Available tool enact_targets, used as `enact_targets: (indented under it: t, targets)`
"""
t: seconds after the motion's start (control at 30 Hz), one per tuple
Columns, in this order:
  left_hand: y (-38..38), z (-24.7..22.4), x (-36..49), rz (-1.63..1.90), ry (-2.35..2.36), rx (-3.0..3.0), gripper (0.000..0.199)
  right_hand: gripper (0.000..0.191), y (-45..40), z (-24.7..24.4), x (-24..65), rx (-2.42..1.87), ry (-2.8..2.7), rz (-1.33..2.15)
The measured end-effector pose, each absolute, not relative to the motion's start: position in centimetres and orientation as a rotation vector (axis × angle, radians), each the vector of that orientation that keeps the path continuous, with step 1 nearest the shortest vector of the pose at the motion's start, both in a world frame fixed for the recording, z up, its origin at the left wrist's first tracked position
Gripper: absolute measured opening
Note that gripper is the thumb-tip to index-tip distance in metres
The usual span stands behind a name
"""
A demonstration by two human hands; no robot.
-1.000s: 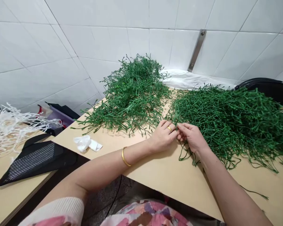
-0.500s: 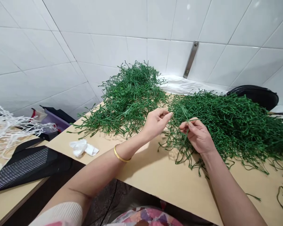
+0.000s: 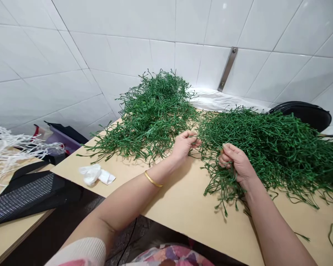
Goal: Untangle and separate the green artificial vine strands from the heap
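Observation:
Two heaps of thin green cords with split, knotted-looking ends lie tangled before me: the left heap (image 3: 155, 107) near the wall and the right heap (image 3: 277, 144). My left hand (image 3: 184, 146), a yellow bangle on its wrist, is closed in a pinch between the heaps, with a thin green cord at its fingertips. Facing it, my right hand (image 3: 235, 160) pinches thumb against forefinger on green cord at the front edge of the right heap. Loose cords (image 3: 224, 190) hang and spread below that hand. Its fingers partly hide what they grip.
Crumpled white tissue (image 3: 96, 174) lies on the wooden table (image 3: 180, 201). At left, white cords (image 3: 19, 147) and a black mesh item (image 3: 24, 195) rest on another surface. A black bag (image 3: 302, 112) stands behind the right heap, against the tiled wall (image 3: 133, 22).
My left hand has lowered slightly and its fingers have closed around a cord. The right hand has moved a little right and down, pulling cords at the heap's front edge toward me.

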State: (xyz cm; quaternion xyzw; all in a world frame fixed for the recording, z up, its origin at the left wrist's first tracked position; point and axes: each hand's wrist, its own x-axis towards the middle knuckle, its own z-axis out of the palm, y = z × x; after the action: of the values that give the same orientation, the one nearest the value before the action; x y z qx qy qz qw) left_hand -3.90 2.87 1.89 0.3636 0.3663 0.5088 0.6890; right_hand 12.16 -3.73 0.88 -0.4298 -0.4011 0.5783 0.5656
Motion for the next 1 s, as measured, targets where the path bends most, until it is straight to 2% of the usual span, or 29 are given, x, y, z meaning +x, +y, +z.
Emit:
enact_targets:
  t: [0.23,0.4,0.47,0.57,0.67,0.73,0.77,0.87,1.0]
  targets:
    - [4.3,2.4,-5.1,1.418,0.762,1.036,0.009,0.031,-3.9,1.6,12.4,-1.116,-1.002,1.239]
    - [5.5,1.8,-5.6,1.47,0.895,1.39,0.003,0.023,-3.9,2.1,11.9,-1.083,-0.97,1.244]
    - [5.9,1.1,-5.9,1.493,1.041,1.593,0.016,0.02,-3.8,2.0,12.0,-1.066,-0.921,1.228]
    - [5.6,0.7,-6.1,1.739,1.126,1.869,0.037,0.017,-3.6,1.7,12.4,-1.027,-0.87,1.216]
    - [3.8,1.7,-5.9,1.877,0.954,2.085,0.023,0.019,-3.6,1.7,12.7,-1.007,-0.857,1.236]
    - [2.1,2.5,-5.4,1.754,0.736,2.23,0.011,0.02,-3.7,1.8,12.6,-0.988,-0.876,1.253]
    - [1.3,2.6,-5.1,1.626,0.635,2.291,0.013,0.02,-3.8,1.8,12.5,-0.973,-0.891,1.261]
    - [-0.4,2.1,-4.0,1.331,0.485,2.423,0.026,0.022,-3.8,1.8,12.1,-0.942,-0.924,1.27]
    - [-1.0,0.4,-3.0,1.203,0.491,2.576,0.044,0.026,-3.7,1.2,11.5,-0.944,-0.97,1.277]
